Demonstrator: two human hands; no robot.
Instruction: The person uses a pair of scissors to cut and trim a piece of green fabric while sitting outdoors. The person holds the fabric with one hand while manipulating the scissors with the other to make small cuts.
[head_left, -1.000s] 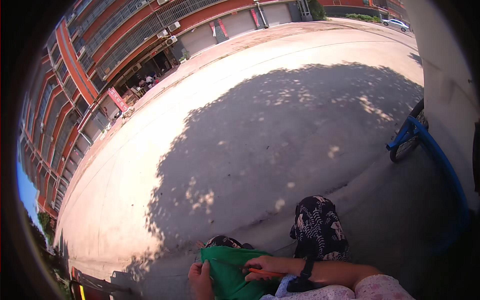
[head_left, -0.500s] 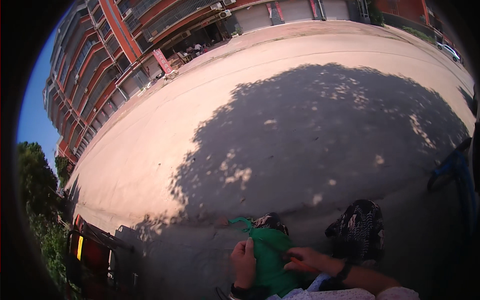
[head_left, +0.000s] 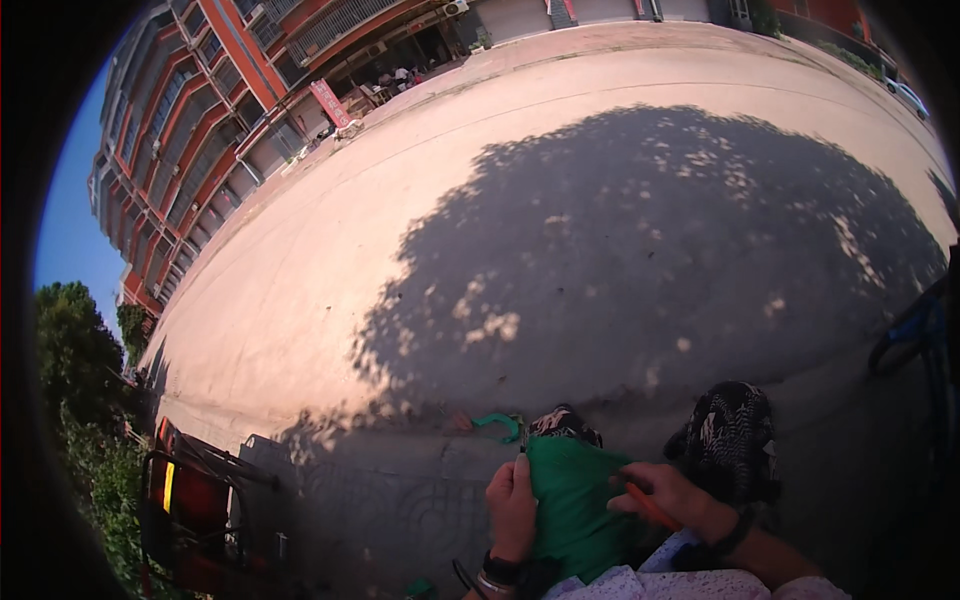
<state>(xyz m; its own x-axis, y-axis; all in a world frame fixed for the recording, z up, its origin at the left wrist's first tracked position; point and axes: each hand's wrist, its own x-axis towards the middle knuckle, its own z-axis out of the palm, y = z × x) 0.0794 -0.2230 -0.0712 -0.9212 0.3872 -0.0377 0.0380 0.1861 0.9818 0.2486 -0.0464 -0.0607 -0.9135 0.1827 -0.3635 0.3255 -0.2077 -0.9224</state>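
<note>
A piece of green cloth (head_left: 578, 500) is spread over my lap and left knee. My left hand (head_left: 513, 508) is closed on its left edge, thumb pointing up. In my right hand (head_left: 668, 494) is a tool with an orange handle (head_left: 652, 507), held at the right side of the cloth; its working end cannot be made out. Just beyond the cloth, a narrow curved green strip (head_left: 510, 424) lies near my patterned left trouser leg (head_left: 566, 421). My right knee (head_left: 735, 435) is bent to the right of the cloth.
A dark frame with a red and yellow part (head_left: 180, 490) stands at the left, beside bushes (head_left: 90, 470). Something blue, partly in darkness (head_left: 905, 335), is at the right edge. Tree shade covers the paving ahead. A red-brown building (head_left: 180, 130) stands beyond.
The green strip, earlier at the cloth's top corner by my left hand, now lies apart from it. My right hand has drawn back with the orange-handled tool. The view has shifted slightly.
</note>
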